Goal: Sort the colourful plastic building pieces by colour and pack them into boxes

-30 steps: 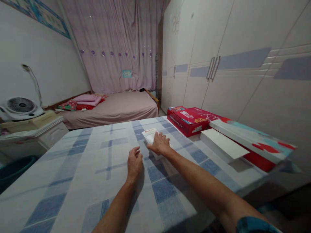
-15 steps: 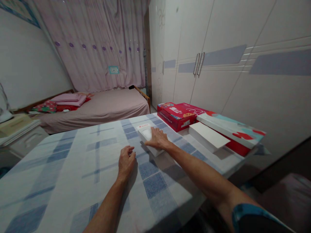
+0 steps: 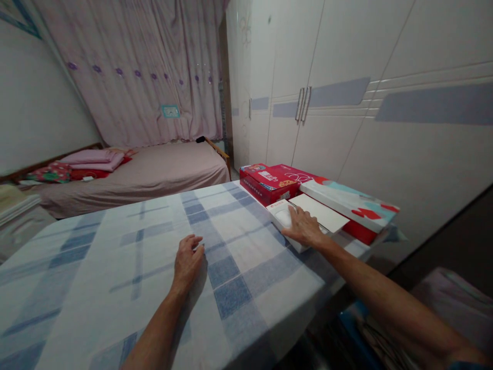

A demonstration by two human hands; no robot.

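Note:
My right hand (image 3: 304,227) grips a small white box (image 3: 276,206) with red print at its far end. A smooth white rounded shape shows in the top of this box, partly under my fingers; I cannot tell what it is. The box is beside another white box (image 3: 321,211), close against its left side. My left hand (image 3: 187,261) rests on the tablecloth to the left, holding nothing, its fingers loosely bent and apart from the thumb.
A red printed box (image 3: 265,184) and a long box with a pale, red-spotted top (image 3: 358,203) lie along the table's right side. The table wears a blue-and-white checked cloth (image 3: 154,246). Beyond it stand a bed (image 3: 165,167) and a white wardrobe (image 3: 331,139).
My right hand has moved the small white box to the right, from the middle of the cloth to beside the other boxes. My left hand stays on the table. The view has turned slightly right.

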